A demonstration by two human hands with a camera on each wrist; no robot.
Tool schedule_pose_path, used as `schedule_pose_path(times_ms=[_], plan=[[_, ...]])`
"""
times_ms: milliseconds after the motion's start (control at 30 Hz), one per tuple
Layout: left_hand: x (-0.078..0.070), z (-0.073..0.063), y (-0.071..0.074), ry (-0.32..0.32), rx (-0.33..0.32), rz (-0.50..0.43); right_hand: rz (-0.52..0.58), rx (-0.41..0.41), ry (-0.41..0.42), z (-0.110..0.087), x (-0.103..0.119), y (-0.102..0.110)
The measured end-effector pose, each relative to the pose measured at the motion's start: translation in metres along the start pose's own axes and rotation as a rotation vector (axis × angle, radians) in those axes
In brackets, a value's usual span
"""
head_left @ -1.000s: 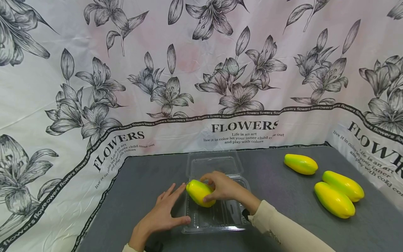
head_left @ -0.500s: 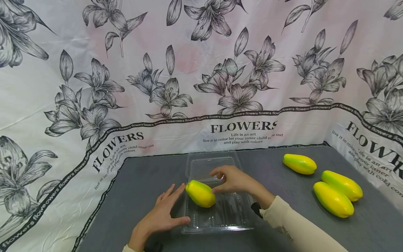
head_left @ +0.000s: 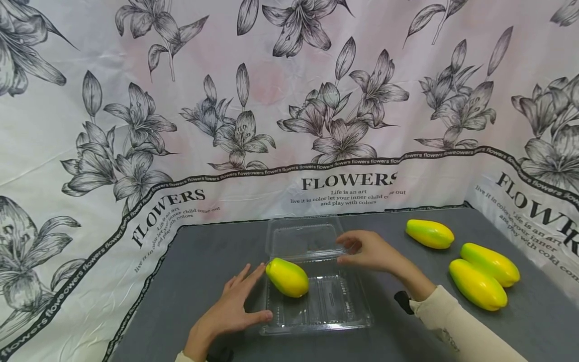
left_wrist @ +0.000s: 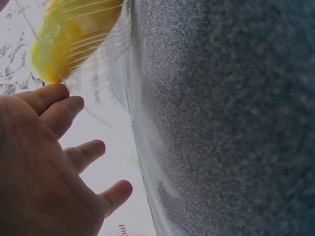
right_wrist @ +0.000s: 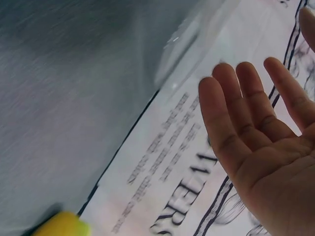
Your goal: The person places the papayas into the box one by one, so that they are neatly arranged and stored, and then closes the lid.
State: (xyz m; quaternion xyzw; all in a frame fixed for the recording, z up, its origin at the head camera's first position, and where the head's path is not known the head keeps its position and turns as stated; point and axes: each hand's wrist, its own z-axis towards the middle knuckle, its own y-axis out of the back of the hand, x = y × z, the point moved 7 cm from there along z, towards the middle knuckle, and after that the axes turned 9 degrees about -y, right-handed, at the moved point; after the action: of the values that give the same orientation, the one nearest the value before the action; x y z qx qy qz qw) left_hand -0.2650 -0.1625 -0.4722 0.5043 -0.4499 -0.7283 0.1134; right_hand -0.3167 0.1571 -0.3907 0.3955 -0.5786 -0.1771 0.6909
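Observation:
A yellow-green papaya (head_left: 287, 278) lies in the left part of a clear plastic clamshell box (head_left: 334, 301), whose lid (head_left: 307, 239) is folded back toward the wall. My left hand (head_left: 232, 306) rests beside the box's left edge with fingers spread and straight; in the left wrist view its fingertips (left_wrist: 59, 93) touch or nearly touch the box wall by the papaya. My right hand (head_left: 373, 254) hovers over the box's right rim near the lid hinge, holding nothing. Its fingers (right_wrist: 251, 93) look relaxed in the right wrist view.
Three more papayas lie on the grey table (head_left: 217, 246) to the right: one farther back (head_left: 429, 234), and a touching pair, the rear papaya (head_left: 490, 264) and the front papaya (head_left: 477, 285). A flower-printed cloth (head_left: 253, 196) hangs behind and at both sides.
My right hand has let go of the papaya in the box and moved right, away from it. The papaya and my left hand have stayed in place.

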Motion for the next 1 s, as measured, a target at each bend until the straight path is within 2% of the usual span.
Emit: schedule_pose_path(times_ms=[467,867,1000], plan=[[-0.001,0.001,0.001,-0.001,-0.007,0.009,-0.135,-0.306,-0.093,-0.054,-0.049,0.051],[-0.002,0.0,0.0,-0.002,0.013,0.006,-0.216,-0.497,-0.161,-0.097,-0.099,0.075],[-0.002,0.0,0.001,-0.008,0.011,0.006,-0.258,-0.563,-0.21,-0.11,-0.113,0.081]])
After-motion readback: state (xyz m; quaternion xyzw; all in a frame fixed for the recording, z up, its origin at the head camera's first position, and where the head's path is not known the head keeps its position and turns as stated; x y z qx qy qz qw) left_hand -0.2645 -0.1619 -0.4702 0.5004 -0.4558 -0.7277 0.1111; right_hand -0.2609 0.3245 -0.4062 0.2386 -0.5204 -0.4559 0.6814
